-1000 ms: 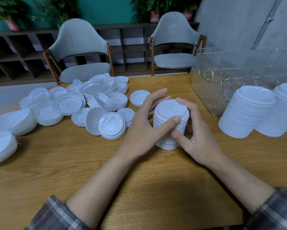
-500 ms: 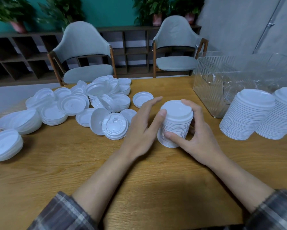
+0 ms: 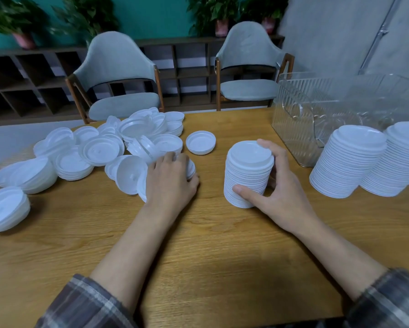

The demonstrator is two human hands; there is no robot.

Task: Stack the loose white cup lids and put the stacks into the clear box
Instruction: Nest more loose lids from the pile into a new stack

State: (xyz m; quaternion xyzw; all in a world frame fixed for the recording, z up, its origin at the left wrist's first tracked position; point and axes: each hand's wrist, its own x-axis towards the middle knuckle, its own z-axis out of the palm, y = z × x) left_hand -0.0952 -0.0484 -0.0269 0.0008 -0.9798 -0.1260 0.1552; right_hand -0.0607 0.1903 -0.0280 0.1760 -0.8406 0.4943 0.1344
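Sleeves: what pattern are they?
The sleeves are plaid, grey-brown with pale stripes; the head view shows it best.

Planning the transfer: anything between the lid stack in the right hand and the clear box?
Nothing visible. The lid stack in the right hand stands just left of the clear box, with only bare table between them. Two finished stacks sit further right, in front of the box, off that path.
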